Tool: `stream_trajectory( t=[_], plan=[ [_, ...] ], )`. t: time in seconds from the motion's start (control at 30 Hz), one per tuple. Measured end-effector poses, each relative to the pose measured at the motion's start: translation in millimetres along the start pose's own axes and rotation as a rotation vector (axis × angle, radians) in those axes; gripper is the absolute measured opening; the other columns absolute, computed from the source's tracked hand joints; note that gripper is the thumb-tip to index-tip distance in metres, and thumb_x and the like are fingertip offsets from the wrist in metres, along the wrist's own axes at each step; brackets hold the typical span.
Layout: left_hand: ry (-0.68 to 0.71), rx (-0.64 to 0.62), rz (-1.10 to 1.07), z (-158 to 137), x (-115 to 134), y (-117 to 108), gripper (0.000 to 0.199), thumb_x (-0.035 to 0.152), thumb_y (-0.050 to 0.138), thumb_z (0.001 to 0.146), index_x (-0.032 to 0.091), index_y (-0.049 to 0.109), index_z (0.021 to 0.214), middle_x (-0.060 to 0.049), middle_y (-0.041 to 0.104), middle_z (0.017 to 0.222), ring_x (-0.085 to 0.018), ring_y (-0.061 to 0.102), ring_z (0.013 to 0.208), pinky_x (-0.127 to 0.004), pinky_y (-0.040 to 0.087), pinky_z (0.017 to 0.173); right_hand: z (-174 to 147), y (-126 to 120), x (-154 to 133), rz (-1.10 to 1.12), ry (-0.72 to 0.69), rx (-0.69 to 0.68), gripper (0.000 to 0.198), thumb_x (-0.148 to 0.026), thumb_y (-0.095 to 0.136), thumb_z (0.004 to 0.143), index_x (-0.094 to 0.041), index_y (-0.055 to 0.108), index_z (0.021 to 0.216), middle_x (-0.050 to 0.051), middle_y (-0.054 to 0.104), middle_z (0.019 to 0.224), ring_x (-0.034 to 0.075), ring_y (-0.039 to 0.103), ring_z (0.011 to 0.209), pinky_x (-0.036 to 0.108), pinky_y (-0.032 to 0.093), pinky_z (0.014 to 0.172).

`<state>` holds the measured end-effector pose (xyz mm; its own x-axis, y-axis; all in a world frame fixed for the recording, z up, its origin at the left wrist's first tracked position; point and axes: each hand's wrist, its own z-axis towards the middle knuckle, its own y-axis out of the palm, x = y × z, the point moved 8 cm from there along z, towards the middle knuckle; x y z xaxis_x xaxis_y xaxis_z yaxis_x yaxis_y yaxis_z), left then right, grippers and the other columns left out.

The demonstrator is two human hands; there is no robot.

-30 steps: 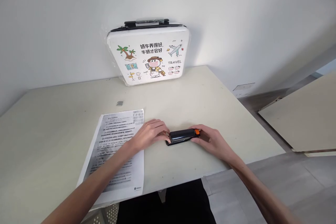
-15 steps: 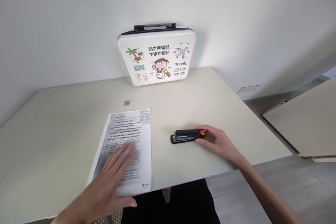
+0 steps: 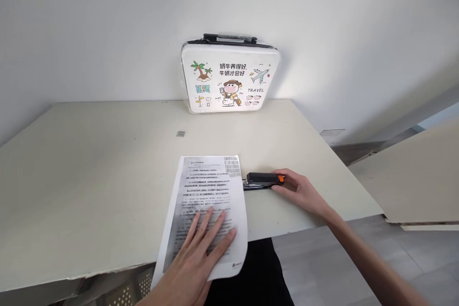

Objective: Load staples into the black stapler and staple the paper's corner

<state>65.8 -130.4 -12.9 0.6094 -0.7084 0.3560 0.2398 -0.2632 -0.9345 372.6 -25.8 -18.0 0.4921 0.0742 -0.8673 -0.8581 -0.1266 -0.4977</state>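
My left hand (image 3: pixel 195 256) lies over the lower part of a printed sheet of paper (image 3: pixel 201 181), four fingers spread on top and the thumb out of sight, seemingly beneath the overhanging edge. At the sheet's right side is a black stapler (image 3: pixel 263 179) with an orange part at its rear. Its front end reaches the paper's right edge just below the barcode-like block; whether the paper lies in its jaw or over it, I cannot tell. My right hand (image 3: pixel 299 191) grips the stapler's rear between thumb and fingers.
A white travel case (image 3: pixel 231 76) with cartoon prints and a black handle leans on the wall behind. Staple strips (image 3: pixel 180 134) lie on the pale table (image 3: pixel 89 177) beyond the paper. The table's front edge runs below the sheet.
The paper has moved right with my left hand, up to the stapler's front, and its bottom now overhangs the table edge. My right hand stays on the stapler. The view has shifted slightly.
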Motion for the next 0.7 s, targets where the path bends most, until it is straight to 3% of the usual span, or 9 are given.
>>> stream_trajectory(
  t=[0.1,0.2,0.27,0.37,0.47,0.57,0.7],
  plan=[
    [0.038,0.0,-0.024,3.5,9.9,11.0,0.099,0.009,0.057,0.089,0.038,0.01,0.171,0.001,0.006,0.178,-0.045,0.005,0.162,-0.075,0.027,0.123,0.4,-4.3,-4.9,-0.069,-0.007,-0.045,0.04,-0.054,0.068,0.097,-0.03,0.066,0.128,0.006,0.074,0.127,0.027,0.07,0.116,0.044,0.056,0.105],
    [0.094,-0.029,-0.083,10.1,9.9,6.7,0.099,0.047,0.072,0.094,0.036,0.011,0.171,-0.004,0.002,0.178,-0.049,-0.002,0.161,-0.077,0.034,0.118,4.1,-12.6,-15.0,-0.17,-0.031,-0.069,0.046,-0.057,0.064,0.098,-0.032,0.062,0.137,0.006,0.068,0.139,0.028,0.067,0.119,0.047,0.054,0.107],
    [0.107,-0.033,-0.114,24.5,-3.3,-7.0,0.104,0.07,0.069,0.09,0.036,0.014,0.171,-0.005,0.004,0.178,-0.047,-0.003,0.161,-0.074,0.038,0.117,10.6,-17.9,-23.6,-0.216,-0.005,-0.042,0.046,-0.059,0.056,0.101,-0.035,0.06,0.141,0.006,0.064,0.147,0.028,0.067,0.12,0.047,0.054,0.105],
    [0.067,0.064,-0.07,64.6,-41.6,-36.8,0.074,0.062,0.053,0.104,0.036,0.028,0.168,-0.002,0.018,0.177,-0.037,0.004,0.164,-0.066,0.03,0.126,27.1,-15.5,-40.5,-0.243,0.061,0.021,0.047,-0.061,0.041,0.106,-0.033,0.061,0.138,0.006,0.062,0.15,0.028,0.064,0.126,0.046,0.053,0.105],
    [0.215,0.036,-0.049,106.1,-61.7,-43.9,0.055,0.055,0.049,0.108,0.035,0.047,0.159,-0.001,0.025,0.176,-0.032,0.012,0.164,-0.059,0.023,0.131,47.1,5.0,-62.1,-0.268,0.042,0.005,0.051,-0.061,0.032,0.109,-0.029,0.062,0.135,0.007,0.064,0.147,0.027,0.058,0.136,0.045,0.045,0.114],
    [0.343,-0.002,-0.042,125.5,-62.2,-34.4,0.056,0.057,0.052,0.107,0.037,0.047,0.159,0.0,0.013,0.177,-0.033,0.01,0.164,-0.058,0.017,0.133,61.7,29.5,-75.6,-0.333,0.011,-0.076,0.054,-0.06,0.024,0.11,-0.028,0.063,0.128,0.007,0.066,0.144,0.027,0.054,0.14,0.046,0.041,0.117],
    [0.343,-0.004,-0.043,124.9,-48.2,-18.5,0.059,0.059,0.049,0.107,0.039,0.041,0.162,0.001,-0.003,0.177,-0.035,0.001,0.163,-0.06,0.01,0.133,67.0,47.3,-80.3,-0.397,0.006,-0.15,0.056,-0.059,0.018,0.111,-0.029,0.064,0.123,0.006,0.067,0.141,0.027,0.054,0.139,0.046,0.043,0.114]
  ],
)
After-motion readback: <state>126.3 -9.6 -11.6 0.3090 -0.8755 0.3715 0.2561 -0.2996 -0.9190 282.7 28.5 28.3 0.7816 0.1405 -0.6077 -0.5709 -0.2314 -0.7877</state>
